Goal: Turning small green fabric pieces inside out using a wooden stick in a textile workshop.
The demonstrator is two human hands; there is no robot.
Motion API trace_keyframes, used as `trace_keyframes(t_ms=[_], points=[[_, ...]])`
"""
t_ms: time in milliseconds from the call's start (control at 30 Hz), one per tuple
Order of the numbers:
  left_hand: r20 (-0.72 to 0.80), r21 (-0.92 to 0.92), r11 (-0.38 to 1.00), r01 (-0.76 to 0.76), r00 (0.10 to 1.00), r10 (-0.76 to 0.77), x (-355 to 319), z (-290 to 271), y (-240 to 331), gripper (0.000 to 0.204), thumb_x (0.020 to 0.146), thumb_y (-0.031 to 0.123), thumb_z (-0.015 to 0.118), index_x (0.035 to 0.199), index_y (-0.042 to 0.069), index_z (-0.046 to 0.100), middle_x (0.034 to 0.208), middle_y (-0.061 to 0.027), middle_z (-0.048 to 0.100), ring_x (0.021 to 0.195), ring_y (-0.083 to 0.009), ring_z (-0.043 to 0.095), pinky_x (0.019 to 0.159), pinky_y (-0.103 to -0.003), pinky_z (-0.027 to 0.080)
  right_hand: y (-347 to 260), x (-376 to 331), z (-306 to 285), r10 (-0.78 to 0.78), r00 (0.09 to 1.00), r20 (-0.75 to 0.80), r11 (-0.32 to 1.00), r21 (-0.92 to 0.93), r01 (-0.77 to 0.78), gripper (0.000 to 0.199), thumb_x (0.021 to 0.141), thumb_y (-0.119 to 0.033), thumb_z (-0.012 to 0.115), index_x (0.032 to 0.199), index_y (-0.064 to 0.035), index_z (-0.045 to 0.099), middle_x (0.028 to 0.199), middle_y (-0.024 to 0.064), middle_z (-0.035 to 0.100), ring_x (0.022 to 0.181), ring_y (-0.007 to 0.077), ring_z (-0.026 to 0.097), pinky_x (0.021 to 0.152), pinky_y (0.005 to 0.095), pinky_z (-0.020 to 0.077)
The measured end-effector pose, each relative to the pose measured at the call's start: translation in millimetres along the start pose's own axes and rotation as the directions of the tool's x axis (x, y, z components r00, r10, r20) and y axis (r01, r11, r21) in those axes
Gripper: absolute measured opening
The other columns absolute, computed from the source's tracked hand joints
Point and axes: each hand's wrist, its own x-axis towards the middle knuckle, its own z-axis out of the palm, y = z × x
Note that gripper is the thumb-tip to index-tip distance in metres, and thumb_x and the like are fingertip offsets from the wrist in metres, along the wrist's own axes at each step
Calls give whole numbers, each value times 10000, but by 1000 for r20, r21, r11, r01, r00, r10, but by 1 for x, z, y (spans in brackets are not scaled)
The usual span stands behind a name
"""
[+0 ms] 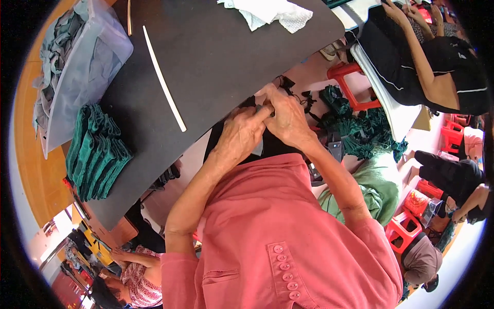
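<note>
My left hand (pixel 241 135) and my right hand (pixel 289 117) meet just off the near edge of the dark table, above my lap. Both are closed, with fingertips pressed together. Between them shows a bit of a small grey piece (pixel 258 148) that looks like cloth; part of it hangs below the fingers, and the rest is hidden by them. On the table, the nearest thing to my left hand is a thin white strip (pixel 163 80).
The dark table (pixel 216 67) bears a stack of folded green velvety cloth (pixel 96 152) and white cloth (pixel 272 13). A clear plastic bin (pixel 85 67) of grey cloth stands at left. Right are green bundles (pixel 360 131), red stools (pixel 352 77) and other people (pixel 422 56).
</note>
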Motion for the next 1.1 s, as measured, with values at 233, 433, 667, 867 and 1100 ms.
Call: trace_keyframes(t_ms=[233, 433, 667, 867, 1100], points=[[302, -797, 443, 410, 907, -295, 16, -13, -17, 275, 848, 28, 488, 1064, 110, 637, 778, 19, 580, 676, -94, 505, 674, -228, 421, -2, -2, 4, -7, 1000, -4, 1000, 6, 7, 422, 676, 2, 649, 1064, -43, 487, 761, 197, 625, 683, 347, 636, 579, 397, 468], [-28, -554, 743, 376, 884, -467, 5, 14, -16, 271, 845, 19, 474, 1100, 25, 565, 859, -109, 619, 748, -220, 593, 717, -306, 449, -4, 0, 5, 148, 985, -94, 986, 91, -140, 368, 689, 8, 622, 1035, -47, 510, 745, 155, 618, 625, 277, 624, 566, 353, 466], [-190, -196, 959, 207, 951, -244, -2, 11, -18, 278, 847, 55, 439, 1084, -40, 549, 868, -240, 596, 802, -383, 598, 710, -402, 469, 3, 1, 20, 117, 978, -171, 951, 302, -61, 250, 718, -17, 607, 965, -18, 562, 726, 117, 618, 599, 193, 603, 580, 317, 474], [-123, -89, 950, 300, 943, -309, -3, 1, -10, 315, 874, 124, 429, 1121, -34, 543, 909, -259, 601, 848, -413, 586, 754, -446, 468, 5, 1, 22, 71, 984, -162, 953, 301, -20, 250, 716, -7, 623, 964, -7, 597, 744, 97, 637, 600, 147, 576, 585, 283, 470], [-96, -58, 963, 263, 959, -267, -6, 0, -21, 352, 868, 56, 405, 1186, -59, 502, 882, -264, 585, 827, -399, 589, 734, -432, 453, 14, 3, 33, 310, 951, 13, 544, 818, -188, 153, 776, 4, 628, 924, -34, 623, 770, 9, 622, 589, 51, 495, 506, 202, 388]])
